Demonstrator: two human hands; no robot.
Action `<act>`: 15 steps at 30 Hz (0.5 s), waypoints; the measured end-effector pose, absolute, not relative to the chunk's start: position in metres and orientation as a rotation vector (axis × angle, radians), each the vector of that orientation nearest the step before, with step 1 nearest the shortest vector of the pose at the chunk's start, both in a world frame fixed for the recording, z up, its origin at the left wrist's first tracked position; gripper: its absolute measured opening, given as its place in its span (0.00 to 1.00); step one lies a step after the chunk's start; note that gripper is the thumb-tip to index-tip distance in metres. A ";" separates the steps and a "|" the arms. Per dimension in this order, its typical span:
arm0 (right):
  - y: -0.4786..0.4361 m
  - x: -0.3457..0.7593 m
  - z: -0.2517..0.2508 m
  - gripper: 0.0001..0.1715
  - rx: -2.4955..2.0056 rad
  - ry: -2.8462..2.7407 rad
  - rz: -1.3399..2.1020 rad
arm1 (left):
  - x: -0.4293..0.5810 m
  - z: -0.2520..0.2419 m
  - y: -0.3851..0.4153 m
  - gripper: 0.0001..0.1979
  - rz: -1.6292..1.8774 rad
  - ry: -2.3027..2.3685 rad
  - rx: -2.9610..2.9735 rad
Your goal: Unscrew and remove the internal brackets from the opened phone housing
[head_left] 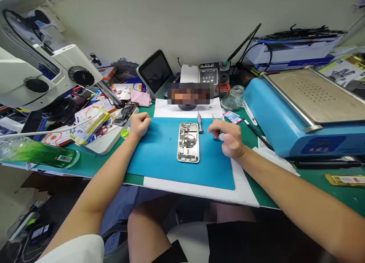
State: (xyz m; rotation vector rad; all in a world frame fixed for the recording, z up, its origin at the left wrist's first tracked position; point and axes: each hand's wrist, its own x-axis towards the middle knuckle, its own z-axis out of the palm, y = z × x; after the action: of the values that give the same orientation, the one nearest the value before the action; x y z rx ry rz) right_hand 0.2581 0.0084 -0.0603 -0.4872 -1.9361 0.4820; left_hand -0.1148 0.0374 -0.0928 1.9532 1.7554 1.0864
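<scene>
An opened phone (188, 143) lies on the blue mat (159, 156), its circuit boards and a round coil exposed. My left hand (139, 125) rests in a loose fist at the mat's upper left edge, apart from the phone; nothing shows in it. To the right of the phone, my right hand (231, 138) is closed, thumb and fingers pinched around a screwdriver (221, 137) whose silvery end shows between them. My fingers hide most of that tool. Another grey screwdriver (200, 124) lies between the phone and my right hand.
A microscope (65, 69) and a green bottle (54, 152) stand at left, near phone parts (125, 114). Behind the mat are a tilted screen (156, 71), a soldering station (209, 75) and a glass jar (234, 97). A blue heating plate (285, 118) fills the right.
</scene>
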 end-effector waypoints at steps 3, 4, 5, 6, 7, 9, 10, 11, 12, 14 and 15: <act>0.015 0.265 -0.058 0.29 -0.538 -1.955 0.440 | -0.118 -0.096 0.038 0.19 1.082 1.741 1.933; 0.016 0.266 -0.057 0.26 -0.543 -1.977 0.421 | -0.119 -0.096 0.038 0.19 1.079 1.738 1.930; 0.016 0.267 -0.056 0.23 -0.539 -2.004 0.398 | -0.120 -0.096 0.039 0.19 1.077 1.736 1.928; 0.016 0.266 -0.056 0.18 -0.529 -2.037 0.372 | -0.120 -0.096 0.039 0.19 1.076 1.733 1.927; 0.015 0.265 -0.055 0.14 -0.513 -2.074 0.343 | -0.121 -0.095 0.039 0.19 1.076 1.731 1.927; 0.014 0.260 -0.054 0.06 -0.469 -2.150 0.273 | -0.122 -0.094 0.040 0.19 1.079 1.723 1.925; 0.013 0.257 -0.054 0.03 -0.443 -2.190 0.236 | -0.122 -0.092 0.040 0.19 1.083 1.719 1.923; 0.012 0.254 -0.053 0.02 -0.419 -2.226 0.199 | -0.122 -0.091 0.039 0.19 1.088 1.716 1.919; 0.011 0.251 -0.053 0.02 -0.394 -2.261 0.164 | -0.122 -0.090 0.039 0.19 1.095 1.714 1.914; 0.010 0.247 -0.052 0.03 -0.354 -2.319 0.103 | -0.120 -0.088 0.038 0.19 1.110 1.717 1.901; 0.010 0.246 -0.051 0.03 -0.340 -2.338 0.078 | -0.119 -0.087 0.038 0.19 1.116 1.722 1.893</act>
State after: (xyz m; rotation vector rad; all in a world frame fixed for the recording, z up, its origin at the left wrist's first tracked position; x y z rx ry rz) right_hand 0.2461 0.0097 -0.0514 -0.3398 -2.3379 0.0778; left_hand -0.1192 0.0377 -0.0867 1.8932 1.7224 1.1165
